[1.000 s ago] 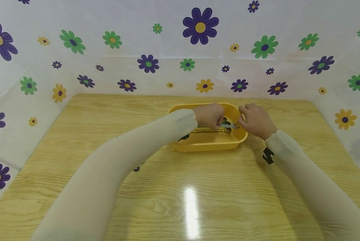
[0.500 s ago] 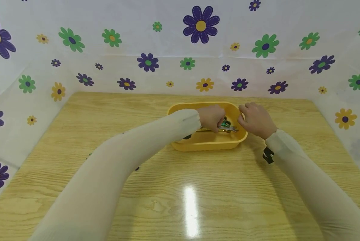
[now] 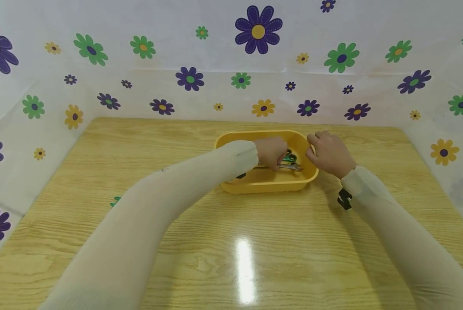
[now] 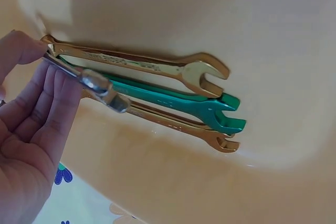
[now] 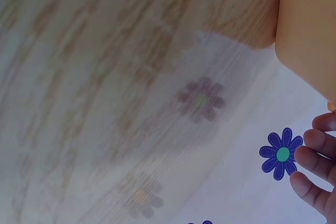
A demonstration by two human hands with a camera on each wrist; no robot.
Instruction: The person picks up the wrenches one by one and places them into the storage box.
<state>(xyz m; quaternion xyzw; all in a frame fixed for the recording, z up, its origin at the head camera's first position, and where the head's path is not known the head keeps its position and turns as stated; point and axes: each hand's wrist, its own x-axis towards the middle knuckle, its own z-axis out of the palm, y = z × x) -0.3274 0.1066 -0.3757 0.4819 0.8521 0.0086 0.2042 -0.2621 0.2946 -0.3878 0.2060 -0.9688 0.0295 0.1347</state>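
Observation:
In the head view my left hand [image 3: 271,151] is down inside a yellow plastic tub [image 3: 268,187]. Thumb and fingers pinch a silver wrench [image 4: 105,92], its end pointing toward the tub's right wall. Close under it in the left wrist view, several wrenches lie side by side on the tub floor: a gold wrench [image 4: 152,65], a green wrench [image 4: 173,100] and another gold wrench [image 4: 181,124]. Their far ends are hidden behind the hand. My right hand [image 3: 330,155] holds the tub's right rim, the thumb at the inner side and the fingers outside.
The tub stands toward the back of a wooden table [image 3: 200,258]. On the left, a green open-ended piece [image 3: 116,201] shows from behind the left sleeve [image 3: 150,202]. A white flowered cloth [image 3: 215,51] hangs behind and at both sides.
My left hand has shifted slightly down in the tub, and the silver wrench has moved toward the near side, over the gold one. The right hand stays at the rim.

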